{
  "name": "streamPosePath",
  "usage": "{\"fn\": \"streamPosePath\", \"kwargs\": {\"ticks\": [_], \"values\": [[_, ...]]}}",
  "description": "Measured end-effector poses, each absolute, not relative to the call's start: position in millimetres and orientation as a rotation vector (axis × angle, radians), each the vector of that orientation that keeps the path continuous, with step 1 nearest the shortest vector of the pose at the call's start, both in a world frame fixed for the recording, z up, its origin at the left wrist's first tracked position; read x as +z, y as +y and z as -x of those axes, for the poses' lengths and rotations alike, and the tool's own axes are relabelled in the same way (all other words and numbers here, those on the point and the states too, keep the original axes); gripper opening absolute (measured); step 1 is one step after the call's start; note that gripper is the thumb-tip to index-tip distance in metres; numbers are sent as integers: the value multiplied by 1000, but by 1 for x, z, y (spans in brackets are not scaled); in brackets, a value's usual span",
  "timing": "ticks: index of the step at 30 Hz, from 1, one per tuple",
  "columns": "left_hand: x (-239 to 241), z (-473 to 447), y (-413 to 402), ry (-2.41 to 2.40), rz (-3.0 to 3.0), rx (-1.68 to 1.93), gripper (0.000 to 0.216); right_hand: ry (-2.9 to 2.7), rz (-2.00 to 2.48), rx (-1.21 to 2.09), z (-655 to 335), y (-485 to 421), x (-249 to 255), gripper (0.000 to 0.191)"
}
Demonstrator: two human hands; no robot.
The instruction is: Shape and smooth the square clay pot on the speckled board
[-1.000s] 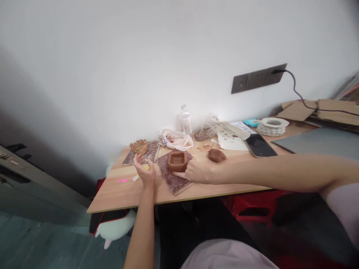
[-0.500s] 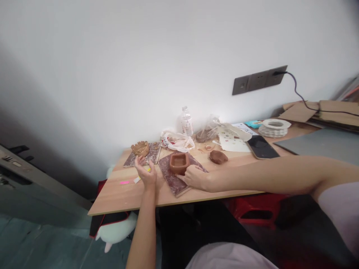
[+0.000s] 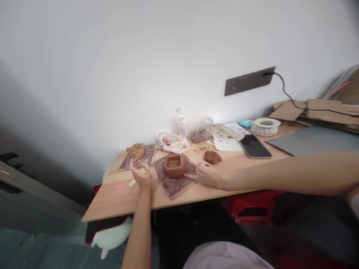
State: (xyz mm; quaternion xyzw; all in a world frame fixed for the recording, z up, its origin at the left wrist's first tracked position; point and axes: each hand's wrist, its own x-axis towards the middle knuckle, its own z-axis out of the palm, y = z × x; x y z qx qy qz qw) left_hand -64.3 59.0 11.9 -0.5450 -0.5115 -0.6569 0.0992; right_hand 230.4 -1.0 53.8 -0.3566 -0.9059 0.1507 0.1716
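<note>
A small squarish brown clay box (image 3: 174, 165) with a hollow middle sits on a dark speckled board (image 3: 175, 185). My right hand (image 3: 209, 175) is at the box's right side. One digit stretches out to its lower right corner, while the other fingers curl loosely apart from it; I see nothing held. My left hand (image 3: 141, 175) is raised palm up to the left of the box, open, touching nothing. Behind it, a clay bowl with a bumpy rim (image 3: 135, 151) stands on a second board (image 3: 150, 157). A lump of clay (image 3: 212, 157) lies beyond my right hand.
Along the wall stand a plastic bottle (image 3: 181, 123), a white plastic bag (image 3: 172, 142) and a clear bag (image 3: 201, 133). To the right lie a phone (image 3: 255, 146), a white ribbed ring-shaped object (image 3: 265, 127) and a grey laptop-like slab (image 3: 314, 140). Paper strips (image 3: 119, 186) lie at left.
My right hand has drawn away rightward from the box's side, leaving one digit at its corner. My left hand stays open in about the same place. The view has shifted slightly.
</note>
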Motion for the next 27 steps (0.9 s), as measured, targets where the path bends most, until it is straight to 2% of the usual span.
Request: {"fn": "streamPosePath", "kwargs": {"ticks": [4,5,7,10,12,16,27], "values": [[12,65,60,-1519,1613,-1938,59,-2632,1143,353,-237,-9,68,54],[12,65,60,-1519,1613,-1939,59,-2602,1219,428,-237,-12,70,56],[12,66,61,-1522,1614,-1942,60,-2365,1404,852,-232,-17,72,69],[12,66,63,-1532,1618,-1950,60,-1613,1417,1637,-216,-24,66,87],[12,66,64,-1537,1622,-1957,60,-1261,1283,1845,-204,-24,61,94],[13,68,66,-1535,1631,-1964,60,-1062,1209,1935,-183,-21,56,98],[15,67,65,-1538,1663,-1938,59,-1121,1117,1932,-141,-47,42,100]]}}
